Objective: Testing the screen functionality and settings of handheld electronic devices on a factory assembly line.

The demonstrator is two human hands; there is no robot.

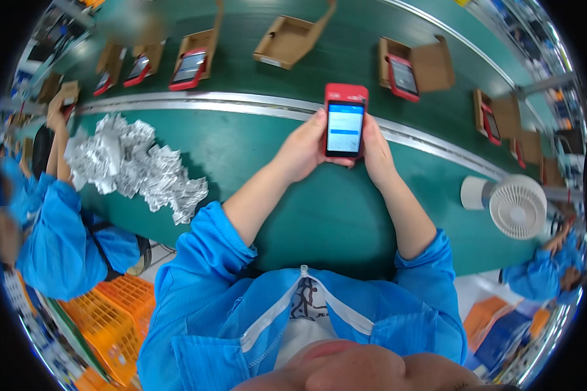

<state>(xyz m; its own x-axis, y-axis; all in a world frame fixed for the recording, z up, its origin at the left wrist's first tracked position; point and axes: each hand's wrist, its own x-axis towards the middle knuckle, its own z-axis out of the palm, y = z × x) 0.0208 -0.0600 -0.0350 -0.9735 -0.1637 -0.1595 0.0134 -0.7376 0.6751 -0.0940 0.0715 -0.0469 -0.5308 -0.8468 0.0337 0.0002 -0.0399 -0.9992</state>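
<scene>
Between my two hands is a red handheld terminal (346, 124), upright over the bench's far edge, its lit screen in white and blue facing me. My left hand (304, 146) grips its left side, the thumb along the edge and fingers wrapped behind. On the opposite side my right hand (377, 151) is closed against the edge; its fingertips are partly hidden behind the device. Beyond my hands, an open cardboard box (290, 42) shows no device inside. Farther right, another red terminal (403, 77) leans in its open box (432, 68).
Crumpled silver wrapping (137, 163) is piled on the green bench (319, 221) at left. A white fan (517, 207) stands at right. Past the metal rail (241, 103), several boxed terminals line the green belt (241, 75). Blue-clad co-workers sit either side; orange crates (114, 319) are lower left.
</scene>
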